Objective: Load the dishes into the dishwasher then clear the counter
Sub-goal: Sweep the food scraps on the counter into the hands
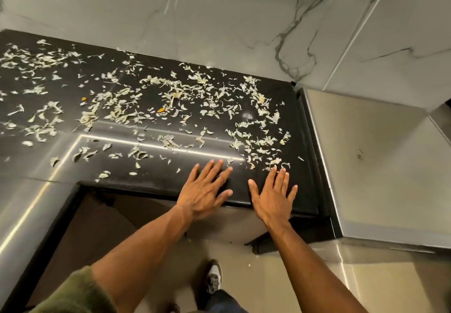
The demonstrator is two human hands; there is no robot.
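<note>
Open grip: hands (203, 190) (274, 194) on littered counter (156, 177)

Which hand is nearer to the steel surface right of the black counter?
Right. The right hand lies flat left of the steel surface; the left hand lies farther left.

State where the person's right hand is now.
In the head view, the right hand lies flat on the black counter near its front right corner, beside the left hand.

Two hands (203, 192) (273, 196), one counter (170, 175), one shoe (214, 278), countless pale scraps (175, 93).
</note>
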